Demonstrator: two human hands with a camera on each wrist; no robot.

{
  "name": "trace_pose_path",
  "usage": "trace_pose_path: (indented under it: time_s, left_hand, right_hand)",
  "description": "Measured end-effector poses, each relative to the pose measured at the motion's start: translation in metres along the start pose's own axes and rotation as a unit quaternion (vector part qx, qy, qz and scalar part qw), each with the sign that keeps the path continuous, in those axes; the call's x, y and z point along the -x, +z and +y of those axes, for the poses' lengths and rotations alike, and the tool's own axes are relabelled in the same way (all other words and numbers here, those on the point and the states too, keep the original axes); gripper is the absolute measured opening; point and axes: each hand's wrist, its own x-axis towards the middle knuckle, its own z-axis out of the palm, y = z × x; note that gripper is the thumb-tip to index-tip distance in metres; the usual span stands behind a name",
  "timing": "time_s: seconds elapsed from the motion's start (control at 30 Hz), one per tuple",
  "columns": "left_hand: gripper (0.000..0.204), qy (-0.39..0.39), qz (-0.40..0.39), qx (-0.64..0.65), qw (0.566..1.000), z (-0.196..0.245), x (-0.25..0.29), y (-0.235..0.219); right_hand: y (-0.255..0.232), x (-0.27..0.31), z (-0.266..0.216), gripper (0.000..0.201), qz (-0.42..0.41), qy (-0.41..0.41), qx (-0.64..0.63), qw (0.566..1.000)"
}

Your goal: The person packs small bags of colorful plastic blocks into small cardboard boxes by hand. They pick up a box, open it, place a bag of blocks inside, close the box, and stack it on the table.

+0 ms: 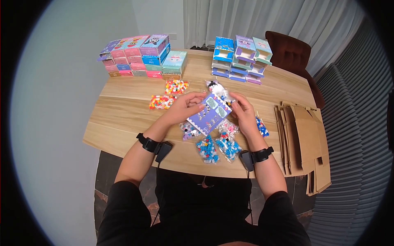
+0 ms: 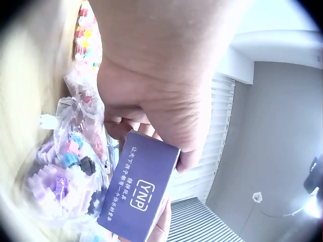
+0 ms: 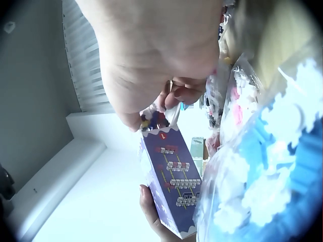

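Observation:
My left hand grips a small purple box, its thumb on the printed face. At the box's upper right end, my right hand pinches a clear bag of small pieces, which sits partly inside that end. Directly behind the box in the head view is a bag of white and dark pieces; I cannot tell whether it is the same bag. Below the hands lie bags of blue pieces and lilac pieces.
Stacked coloured boxes stand at the back left, and stacked boxes with open ends at the back right. Bags of orange and white pieces lie left of centre. Flattened brown cardboard leans over the table's right edge.

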Motion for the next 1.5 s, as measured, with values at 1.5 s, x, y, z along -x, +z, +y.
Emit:
trace_pose_path:
  time_s: [1.5]
  left_hand:
    - [0.024,0.016,0.022,0.037,0.999,0.0,-0.001,-0.004]
  right_hand:
    - [0.007,0.003,0.007,0.036,-0.172,0.142,-0.114,0.968]
